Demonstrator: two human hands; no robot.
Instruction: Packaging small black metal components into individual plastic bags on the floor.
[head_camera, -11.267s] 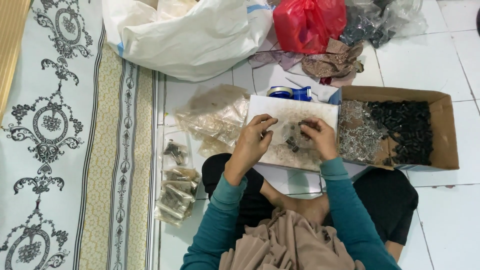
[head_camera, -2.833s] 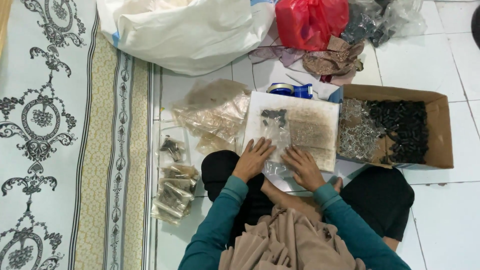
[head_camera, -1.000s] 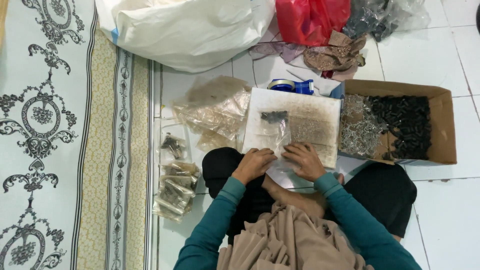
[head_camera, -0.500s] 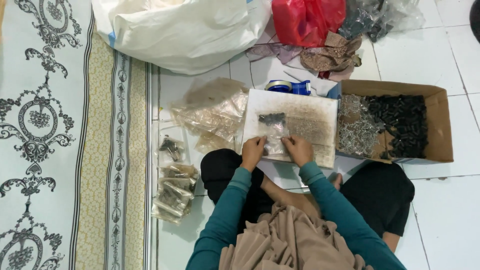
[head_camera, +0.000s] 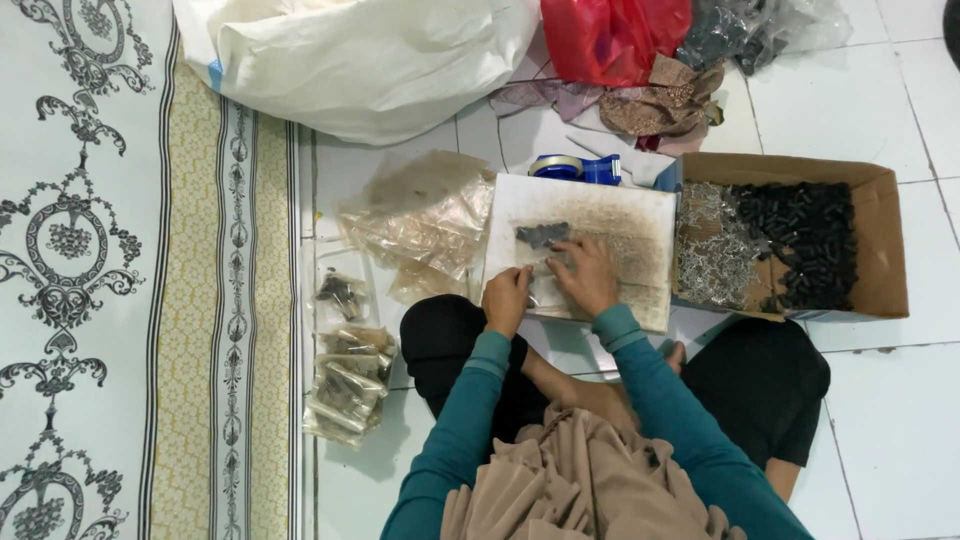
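A white board (head_camera: 640, 215), smudged with dark marks, rests across my lap. On it lies a clear plastic bag (head_camera: 542, 240) with small dark pieces inside. My left hand (head_camera: 507, 298) pinches the near edge of the bag at the board's front left. My right hand (head_camera: 585, 275) lies flat over the bag's right side, fingers spread toward the dark pieces. Whether the right fingers grip anything is hidden.
A cardboard box (head_camera: 885, 240) to the right holds dark cylinders and silvery bits. Empty clear bags (head_camera: 425, 220) and filled small bags (head_camera: 345, 385) lie to the left. A blue tape dispenser (head_camera: 575, 167), white sack (head_camera: 360, 55) and red bag (head_camera: 610, 35) sit beyond. A patterned mat (head_camera: 120, 270) lies left.
Both hands rose from the board's near edge onto the board and closed in on the small bag; my right hand now covers its right side.
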